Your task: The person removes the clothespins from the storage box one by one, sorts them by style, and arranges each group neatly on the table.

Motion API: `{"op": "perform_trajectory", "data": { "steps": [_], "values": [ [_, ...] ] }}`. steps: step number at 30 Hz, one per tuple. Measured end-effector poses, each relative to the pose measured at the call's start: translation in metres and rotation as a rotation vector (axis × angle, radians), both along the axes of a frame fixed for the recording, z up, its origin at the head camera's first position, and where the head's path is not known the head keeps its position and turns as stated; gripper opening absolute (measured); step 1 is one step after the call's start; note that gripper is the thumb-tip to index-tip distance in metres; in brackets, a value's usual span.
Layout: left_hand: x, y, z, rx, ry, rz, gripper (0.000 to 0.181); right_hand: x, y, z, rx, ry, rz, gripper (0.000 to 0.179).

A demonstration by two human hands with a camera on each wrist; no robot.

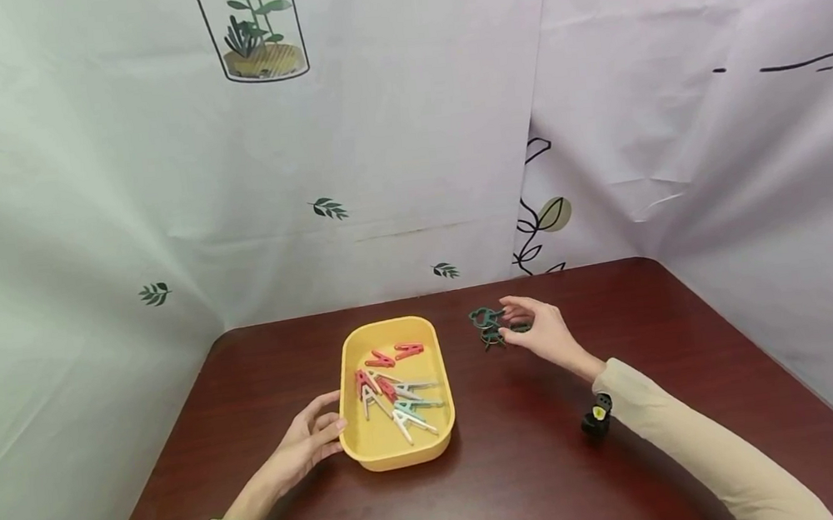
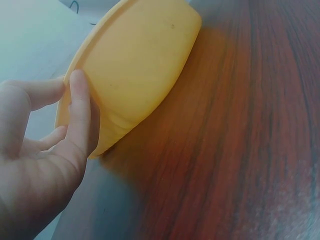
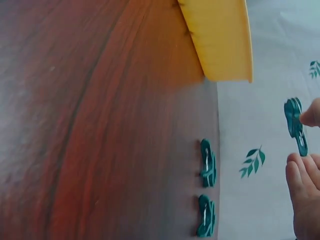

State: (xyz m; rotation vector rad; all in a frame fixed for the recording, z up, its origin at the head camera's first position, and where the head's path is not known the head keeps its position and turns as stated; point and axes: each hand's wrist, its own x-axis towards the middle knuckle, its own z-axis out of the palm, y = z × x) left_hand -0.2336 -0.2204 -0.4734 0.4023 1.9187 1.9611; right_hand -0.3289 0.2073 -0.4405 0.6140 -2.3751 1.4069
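Observation:
A yellow plastic basket (image 1: 407, 460) stands on the table, with red, white and pale blue clothespins (image 1: 404, 391) lying loose inside it. My left hand (image 1: 306, 442) grips the basket's left side; in the left wrist view its fingers (image 2: 80, 110) are at the rim and outer wall. To the right of the basket, my right hand (image 1: 544, 335) pinches a dark green clip (image 3: 295, 122) between thumb and fingers, raised above the table. Two similar green clips (image 3: 207, 162) lie on the table under that hand, partly behind it in the head view.
The dark red-brown wooden table (image 1: 542, 465) has rounded far corners. Pale cloth with printed plants (image 1: 404, 127) hangs behind it and on both sides. A small black device (image 1: 597, 417) is strapped on each wrist.

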Motion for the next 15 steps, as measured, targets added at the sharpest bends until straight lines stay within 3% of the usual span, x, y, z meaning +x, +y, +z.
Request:
{"op": "perform_trajectory", "data": {
  "steps": [7, 15],
  "values": [
    [0.000, 0.000, 0.000, -0.001, -0.005, 0.000, 0.065, 0.007, 0.019, -0.001, 0.021, -0.013, -0.146, 0.050],
    [0.001, 0.000, 0.002, -0.003, -0.020, 0.007, 0.066, 0.000, 0.044, -0.015, 0.031, -0.075, -0.268, 0.051]
  ]
}}
